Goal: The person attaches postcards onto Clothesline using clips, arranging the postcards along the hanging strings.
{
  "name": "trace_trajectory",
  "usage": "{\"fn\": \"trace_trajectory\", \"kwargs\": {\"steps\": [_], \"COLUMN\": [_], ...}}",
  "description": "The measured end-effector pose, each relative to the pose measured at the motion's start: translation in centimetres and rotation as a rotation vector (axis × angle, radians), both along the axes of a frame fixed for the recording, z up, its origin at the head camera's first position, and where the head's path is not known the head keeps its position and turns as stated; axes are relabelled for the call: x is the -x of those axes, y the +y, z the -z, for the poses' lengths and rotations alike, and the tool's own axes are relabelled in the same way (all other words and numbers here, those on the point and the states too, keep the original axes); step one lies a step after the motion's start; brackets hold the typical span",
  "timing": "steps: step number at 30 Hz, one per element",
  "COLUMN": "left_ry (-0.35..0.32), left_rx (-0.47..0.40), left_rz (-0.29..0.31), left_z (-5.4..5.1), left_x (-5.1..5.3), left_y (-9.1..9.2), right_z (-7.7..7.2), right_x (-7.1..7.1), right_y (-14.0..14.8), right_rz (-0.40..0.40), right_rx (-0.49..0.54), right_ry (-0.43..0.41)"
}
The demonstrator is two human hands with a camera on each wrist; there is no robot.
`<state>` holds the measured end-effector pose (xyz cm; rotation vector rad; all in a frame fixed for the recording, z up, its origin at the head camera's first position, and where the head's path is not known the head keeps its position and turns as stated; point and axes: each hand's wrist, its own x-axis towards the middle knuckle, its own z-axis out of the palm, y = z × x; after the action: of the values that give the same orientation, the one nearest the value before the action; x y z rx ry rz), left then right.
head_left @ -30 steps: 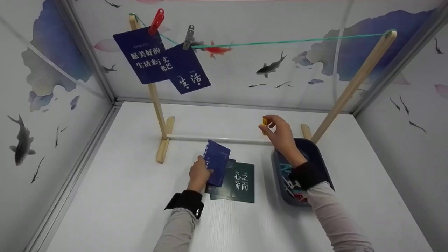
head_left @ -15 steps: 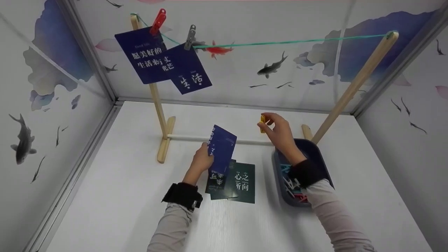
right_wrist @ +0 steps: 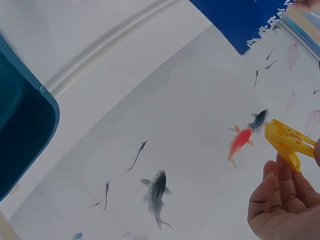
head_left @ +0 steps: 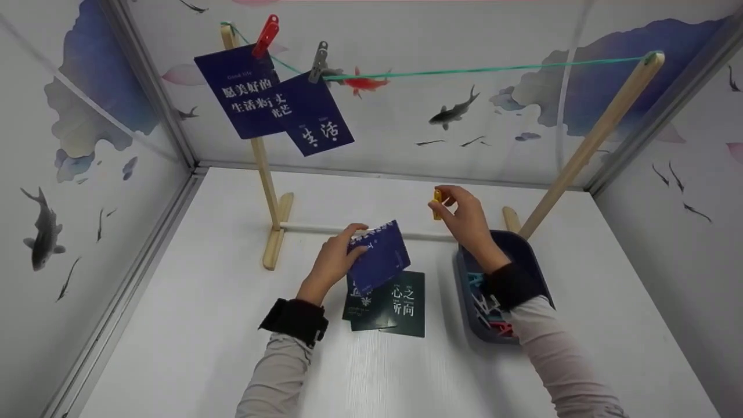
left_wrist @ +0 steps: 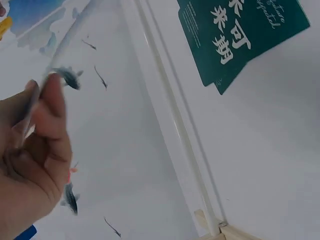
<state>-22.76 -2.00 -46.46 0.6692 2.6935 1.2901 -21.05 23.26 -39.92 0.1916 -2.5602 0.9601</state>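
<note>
One newly turned blue card pinched in left hand, one yellow clip in right hand

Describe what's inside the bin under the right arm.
Clips in blue, white and red show in its left and near parts. The right wristband and sleeve cover part of the bin; anything beneath is hidden.

Held card was deep violet-blue, white characters along one edge; yellow clip was plain. Hanging cards showed blue with white characters, beneath a red clip and a grey clip; cord was green. Stacked cards were dark green, white-lettered. Bin was navy. Back wall was white, printed with grey fish, a red fish and blue-violet washes. Wrist straps were black.
</note>
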Motion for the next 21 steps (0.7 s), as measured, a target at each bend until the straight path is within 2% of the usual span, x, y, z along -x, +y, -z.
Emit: {"fn": "trace_trajectory", "kwargs": {"steps": [3, 7, 13, 16, 19, 21], "left_ry": [0.023, 0.021, 0.012, 0.018, 0.039, 0.092], "left_rx": [-0.041, -0.08, 0.01, 0.022, -0.021, -0.065], "left_rz": [0.088, 0.186, 0.287, 0.27, 0.187, 0.129], "left_z": [0.0, -0.2, -0.9, -1.6, -2.3, -2.7], "left_x": [0.1, 0.2, 0.1, 0.1, 0.2, 0.2], "left_y": [0.0, 0.1, 0.2, 0.2, 0.2, 0.3], "right_z": [0.0, 0.0, -0.3, -0.5, -0.7, -0.7], "right_x": [0.1, 0.1, 0.1, 0.1, 0.1, 0.1], "right_y": [-0.1, -0.1, -0.2, -0.3, -0.3, -0.3], "right_rz": [0.0, 0.003, 0.003, 0.006, 0.007, 0.001], "right_rx": [-0.004, -0.004, 0.002, 0.003, 0.003, 0.003], "right_ry": [-0.002, -0.005, -0.001, -0.001, 0.004, 0.011]}}
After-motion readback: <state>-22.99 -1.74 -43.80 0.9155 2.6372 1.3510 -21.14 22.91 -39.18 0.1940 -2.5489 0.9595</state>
